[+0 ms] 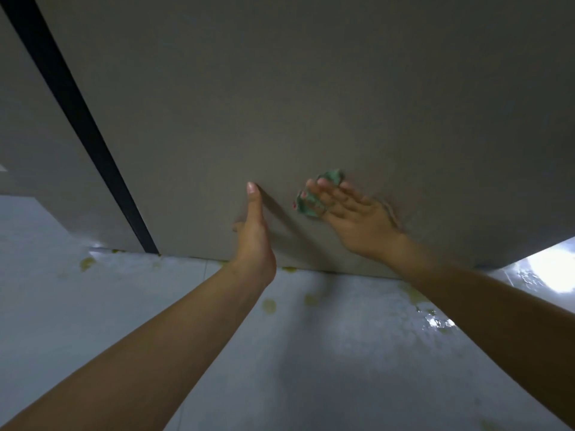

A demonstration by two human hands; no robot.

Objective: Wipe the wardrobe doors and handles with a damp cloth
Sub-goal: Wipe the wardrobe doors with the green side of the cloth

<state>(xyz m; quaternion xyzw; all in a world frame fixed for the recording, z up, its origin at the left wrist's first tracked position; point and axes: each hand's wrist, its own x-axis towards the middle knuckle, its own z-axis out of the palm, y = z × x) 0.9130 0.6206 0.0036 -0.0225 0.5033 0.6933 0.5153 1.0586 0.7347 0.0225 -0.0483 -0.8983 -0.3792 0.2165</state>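
2 flat hands meet the wardrobe door (311, 104): right hand (348, 213), grip spread, presses the green cloth (314, 197); left hand (253, 225) spread bare.

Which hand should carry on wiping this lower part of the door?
Right. The right hand already presses the green cloth flat against the door with straight fingers. The left hand holds no cloth; it only rests on the door beside it.

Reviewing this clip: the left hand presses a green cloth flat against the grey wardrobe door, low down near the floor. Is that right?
Wrong hand. In the head view the right hand presses the green cloth flat against the grey wardrobe door, low down near the floor. The left hand only rests against the door, holding nothing.
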